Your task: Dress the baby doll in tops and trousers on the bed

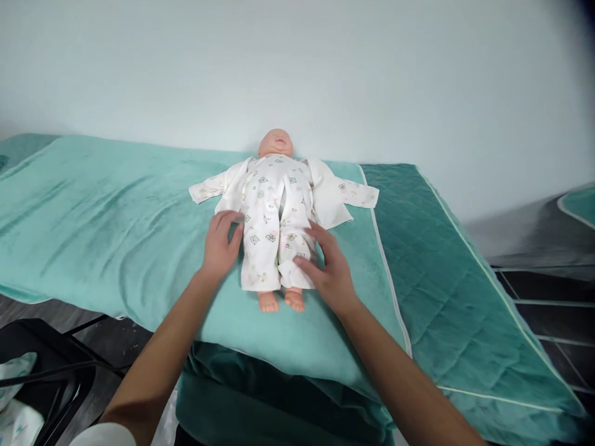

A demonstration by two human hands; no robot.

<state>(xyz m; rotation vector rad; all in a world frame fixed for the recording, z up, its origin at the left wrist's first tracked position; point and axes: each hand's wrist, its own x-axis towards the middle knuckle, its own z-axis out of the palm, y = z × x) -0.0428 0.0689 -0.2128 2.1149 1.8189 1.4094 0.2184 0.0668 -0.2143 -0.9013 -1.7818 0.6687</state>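
Observation:
A baby doll (276, 144) lies on its back on the bed, head toward the wall and bare feet toward me. White printed trousers (264, 235) cover its legs and reach high over its belly. A white printed jacket (325, 192) lies spread open beneath it, sleeves out to both sides. My left hand (222, 244) is beside the trousers' left edge, thumb and fingers apart. At the trousers' right lower leg is my right hand (330, 269), its thumb and fingers spread and touching the cloth. Neither hand appears to grip anything.
A light green blanket (116, 210) covers the bed, over a darker quilted cover (446, 279) at the right. Behind stands a white wall (297, 68). A black folding chair (51, 371) holding printed cloth (18, 396) is at lower left.

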